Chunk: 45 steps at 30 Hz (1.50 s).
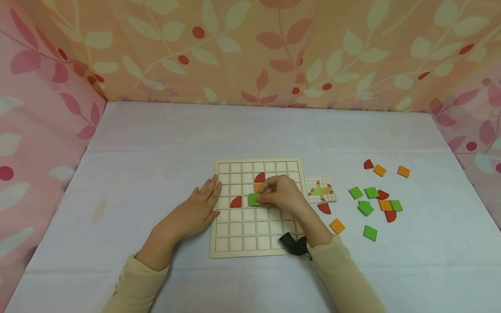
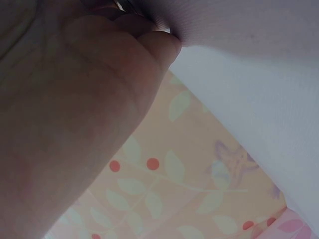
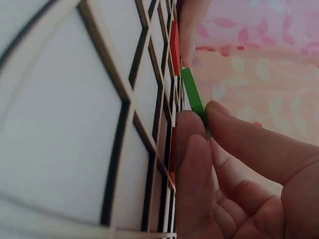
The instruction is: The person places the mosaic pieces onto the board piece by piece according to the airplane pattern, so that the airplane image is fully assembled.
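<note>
My right hand point(image 1: 282, 193) pinches a green square tile point(image 1: 253, 199) between thumb and fingers over the middle of a wooden grid board point(image 1: 250, 254). In the right wrist view the green tile point(image 3: 193, 89) stands tilted, close to the board's face. A red quarter-circle tile point(image 1: 236, 202) lies in a cell left of it. Above sit another red quarter-circle tile point(image 1: 260, 177) and an orange tile point(image 1: 257, 187), partly covered by the right hand. My left hand point(image 1: 197, 211) rests at the board's left edge with its fingers extended; the left wrist view shows mostly its underside point(image 2: 99, 89).
A small pattern card point(image 1: 321, 190) lies against the board's right side. Farther right are scattered green tiles point(image 1: 370, 233), orange tiles point(image 1: 337, 226) and red quarter-circles point(image 1: 324, 208), some overlapping. A black strap-like piece point(image 1: 293, 244) hangs from the right wrist over the board. Patterned cloth point(image 1: 250, 52) walls the table.
</note>
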Motion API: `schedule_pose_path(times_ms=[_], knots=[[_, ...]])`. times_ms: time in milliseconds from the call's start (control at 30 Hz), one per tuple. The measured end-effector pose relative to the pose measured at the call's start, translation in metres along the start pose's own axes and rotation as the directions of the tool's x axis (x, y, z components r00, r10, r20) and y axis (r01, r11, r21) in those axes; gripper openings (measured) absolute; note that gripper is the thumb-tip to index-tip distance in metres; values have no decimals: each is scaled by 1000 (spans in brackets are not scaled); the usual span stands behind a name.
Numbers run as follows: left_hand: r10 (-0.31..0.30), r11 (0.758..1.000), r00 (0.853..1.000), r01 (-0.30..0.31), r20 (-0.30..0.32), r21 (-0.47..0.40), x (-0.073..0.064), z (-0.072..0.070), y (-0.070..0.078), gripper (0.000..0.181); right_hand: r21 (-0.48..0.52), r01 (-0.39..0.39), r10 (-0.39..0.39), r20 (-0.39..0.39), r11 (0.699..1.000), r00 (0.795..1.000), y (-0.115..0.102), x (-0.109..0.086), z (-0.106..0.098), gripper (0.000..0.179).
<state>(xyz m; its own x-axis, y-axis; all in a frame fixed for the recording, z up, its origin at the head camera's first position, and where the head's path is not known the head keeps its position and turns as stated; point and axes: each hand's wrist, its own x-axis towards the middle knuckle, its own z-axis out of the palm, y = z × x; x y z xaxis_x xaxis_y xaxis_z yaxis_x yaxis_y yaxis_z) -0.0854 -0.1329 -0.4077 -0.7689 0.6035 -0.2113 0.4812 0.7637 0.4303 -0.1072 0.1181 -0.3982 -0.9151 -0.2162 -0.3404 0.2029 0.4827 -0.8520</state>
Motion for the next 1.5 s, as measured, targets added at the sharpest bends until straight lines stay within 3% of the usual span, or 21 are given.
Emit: schedule_pose_path(times_ms=[667,1133,1233,1500], knots=[[-6,1000,1000,6,19,10,0,-1,0,65,-156,9,-18,-54,988,998,-9,1,11,10],[-9,1000,1000,9,21,8,-1,-1,1,65,-38,7,-8,-27,999,1000,-4,2,10,9],[-6,1000,1000,6,18,8,0,-1,1,65,16,7,-7,-12,1000,1000,-2,0,6,9],[-1,1000,1000,1,11,0,-1,-2,2,65,41,43,-41,-40,998,998,11,-10,-18,12]])
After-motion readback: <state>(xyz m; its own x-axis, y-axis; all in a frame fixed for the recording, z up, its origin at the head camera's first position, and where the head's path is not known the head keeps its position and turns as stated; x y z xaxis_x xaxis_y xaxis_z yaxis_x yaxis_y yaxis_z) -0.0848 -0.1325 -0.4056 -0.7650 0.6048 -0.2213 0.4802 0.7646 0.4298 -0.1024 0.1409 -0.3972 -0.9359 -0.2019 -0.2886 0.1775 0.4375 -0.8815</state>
